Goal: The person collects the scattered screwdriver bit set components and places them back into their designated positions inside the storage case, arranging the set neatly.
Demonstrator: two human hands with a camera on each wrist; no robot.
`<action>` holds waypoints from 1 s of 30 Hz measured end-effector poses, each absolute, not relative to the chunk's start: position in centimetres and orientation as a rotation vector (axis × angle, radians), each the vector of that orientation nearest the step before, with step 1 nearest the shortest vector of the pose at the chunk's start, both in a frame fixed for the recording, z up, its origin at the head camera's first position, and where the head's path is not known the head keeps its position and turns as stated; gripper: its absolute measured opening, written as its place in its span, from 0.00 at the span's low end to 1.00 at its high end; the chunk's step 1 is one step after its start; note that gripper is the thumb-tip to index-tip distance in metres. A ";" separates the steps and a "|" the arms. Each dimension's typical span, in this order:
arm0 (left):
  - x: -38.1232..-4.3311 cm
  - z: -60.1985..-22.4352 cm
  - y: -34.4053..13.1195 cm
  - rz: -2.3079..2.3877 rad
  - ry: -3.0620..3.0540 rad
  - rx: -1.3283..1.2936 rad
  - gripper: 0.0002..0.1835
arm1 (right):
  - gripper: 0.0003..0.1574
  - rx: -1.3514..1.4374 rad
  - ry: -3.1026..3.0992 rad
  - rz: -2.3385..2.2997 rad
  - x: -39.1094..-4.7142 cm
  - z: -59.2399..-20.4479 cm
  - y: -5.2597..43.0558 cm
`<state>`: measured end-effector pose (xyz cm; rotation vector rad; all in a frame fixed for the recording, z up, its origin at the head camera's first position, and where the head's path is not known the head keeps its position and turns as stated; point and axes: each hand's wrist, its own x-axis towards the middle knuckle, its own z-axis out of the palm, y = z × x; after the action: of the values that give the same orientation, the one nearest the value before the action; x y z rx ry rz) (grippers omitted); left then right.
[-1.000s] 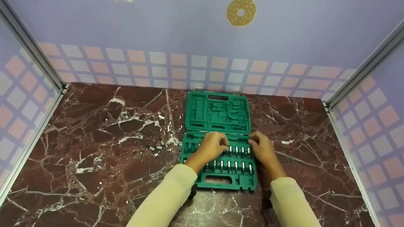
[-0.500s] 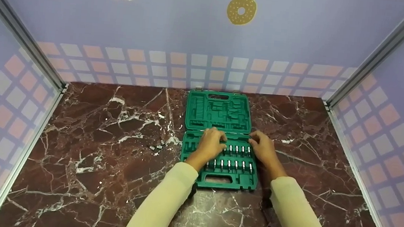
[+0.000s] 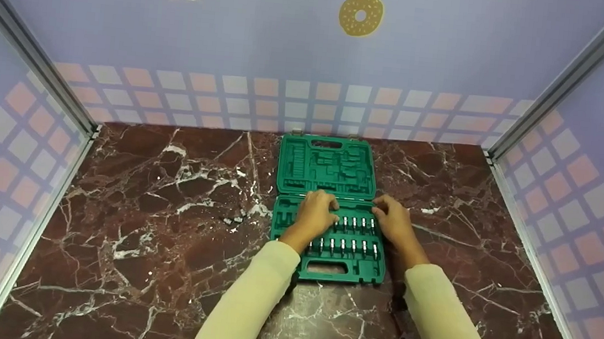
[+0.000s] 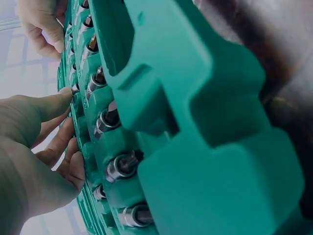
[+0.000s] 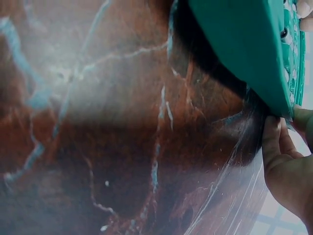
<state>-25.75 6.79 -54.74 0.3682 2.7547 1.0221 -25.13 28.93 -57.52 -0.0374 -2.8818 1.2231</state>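
Observation:
An open green tool case (image 3: 327, 277) lies on the table, with two rows of silver bit sockets (image 3: 353, 246) in its near half. Over the upper row, my left hand (image 3: 315, 215) bends its fingers and pinches a small bit socket (image 4: 75, 88), mostly hidden behind the thumb. Dark bit tips (image 4: 130, 161) stick out of several sockets in the left wrist view. At the case's right edge, my right hand (image 3: 394, 222) grips the rim near the hinge. In the right wrist view its thumb and fingers (image 5: 271, 134) close on the green edge.
The case lid (image 3: 328, 166) lies open toward the back wall, its moulded slots facing up. Small grey pieces (image 3: 233, 220) lie left of the case on the marbled table (image 3: 159, 266). Patterned walls (image 3: 270, 39) rise at the back and both sides.
My left hand has shifted slightly away from me, its thumb lowering onto the upper row, and stays there over the last half second. The right hand and case keep their places.

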 end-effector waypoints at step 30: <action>-25.8 -55.2 4.6 1.289 2.679 0.535 0.08 | 0.13 -0.032 -2.872 1.218 -25.2 -57.7 29.1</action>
<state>-25.81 4.59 -55.23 0.5352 2.6786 1.2889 -25.25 29.08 -57.74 -0.0316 -2.8718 1.2178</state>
